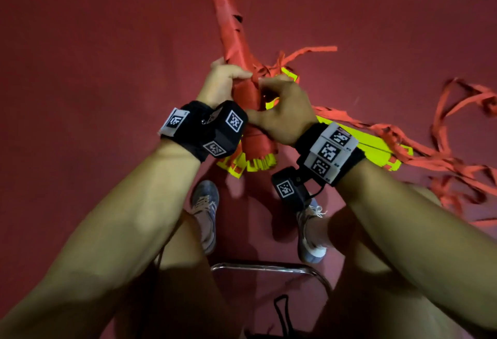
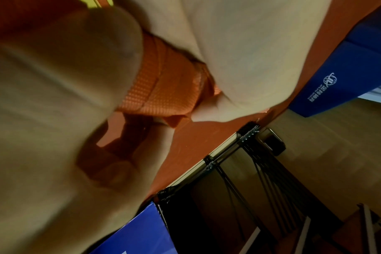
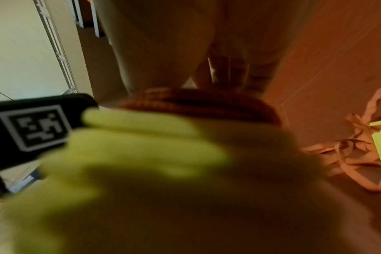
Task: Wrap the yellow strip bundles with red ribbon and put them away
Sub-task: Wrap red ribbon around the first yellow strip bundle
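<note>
gripping the ribbon-wrapped yellow bundle (image 1: 258, 142), left hand (image 1: 223, 83) curled round it, right hand (image 1: 282, 107) pinching red ribbon (image 1: 234, 29); slack could unwind the wrap.

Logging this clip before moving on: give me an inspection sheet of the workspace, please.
Surface: red floor, dimly lit.
Job's things: wrapped bundle held between hands; red ribbon trails away from it; second yellow bundle lies right.
Clutter: ribbon scraps tangled right.
Grips: left hand holds wrapped bundle; right hand pinches red ribbon.
Cables: black cord below stool frame.
Surroundings: shoes, blue panel.
</note>
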Demonstrator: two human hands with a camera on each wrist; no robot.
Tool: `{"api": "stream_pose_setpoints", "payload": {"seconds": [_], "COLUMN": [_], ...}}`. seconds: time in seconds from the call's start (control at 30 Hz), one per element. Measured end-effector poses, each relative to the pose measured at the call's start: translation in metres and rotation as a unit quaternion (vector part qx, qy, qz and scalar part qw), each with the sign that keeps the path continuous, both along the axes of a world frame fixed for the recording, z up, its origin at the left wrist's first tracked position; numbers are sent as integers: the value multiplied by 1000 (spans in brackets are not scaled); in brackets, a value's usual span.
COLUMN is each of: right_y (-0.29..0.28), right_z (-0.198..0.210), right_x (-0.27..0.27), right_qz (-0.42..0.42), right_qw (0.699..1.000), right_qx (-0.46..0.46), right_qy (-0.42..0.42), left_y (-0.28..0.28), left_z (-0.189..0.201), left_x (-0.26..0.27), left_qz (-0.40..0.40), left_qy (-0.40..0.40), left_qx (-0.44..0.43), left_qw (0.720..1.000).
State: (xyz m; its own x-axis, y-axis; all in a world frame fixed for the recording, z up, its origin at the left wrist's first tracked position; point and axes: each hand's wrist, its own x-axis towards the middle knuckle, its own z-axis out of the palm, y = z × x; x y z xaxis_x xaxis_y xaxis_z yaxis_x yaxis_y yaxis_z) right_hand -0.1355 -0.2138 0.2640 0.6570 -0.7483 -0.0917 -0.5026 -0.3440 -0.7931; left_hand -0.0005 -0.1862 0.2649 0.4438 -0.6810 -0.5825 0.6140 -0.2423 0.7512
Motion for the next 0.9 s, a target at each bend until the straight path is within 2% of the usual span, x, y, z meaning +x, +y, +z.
{"api": "stream_pose_setpoints", "payload": {"seconds": [0.1, 0.2, 0.43, 0.53, 0.6, 0.67, 0.77, 0.9], "right_y": [-6, -14, -25, -28, -29, -28, -26, -26], "right_z": [-11, -18, -29, -31, -28, -26, -27, -27], "right_x": [9, 17, 22, 23, 20, 16, 13, 12], "right_qz": [3, -26, -24, -22, -30, -33, -20, -15], "right_qw": [1000, 995, 966, 967, 964, 969, 986, 990], "right_qx": [7, 59, 194, 194, 191, 154, 50, 39], "right_qy": [-3, -75, -169, -165, -181, -191, -161, -138], "left_y": [-2, -3, -7, -12, -17, -20, -26, -23], "left_z": [-15, -19, -19, -22, -23, -28, -26, -13], "left_x": [12, 16, 20, 14, 13, 14, 13, 3], "left_qz": [-56, -90, -87, -66, -43, -5, 39, 49], "left_qy": [-31, -26, -48, -39, -88, -115, -131, -103], "left_qx": [29, 36, 37, 19, 39, 45, 52, 38], "left_qw": [998, 995, 994, 997, 994, 992, 989, 993]}}
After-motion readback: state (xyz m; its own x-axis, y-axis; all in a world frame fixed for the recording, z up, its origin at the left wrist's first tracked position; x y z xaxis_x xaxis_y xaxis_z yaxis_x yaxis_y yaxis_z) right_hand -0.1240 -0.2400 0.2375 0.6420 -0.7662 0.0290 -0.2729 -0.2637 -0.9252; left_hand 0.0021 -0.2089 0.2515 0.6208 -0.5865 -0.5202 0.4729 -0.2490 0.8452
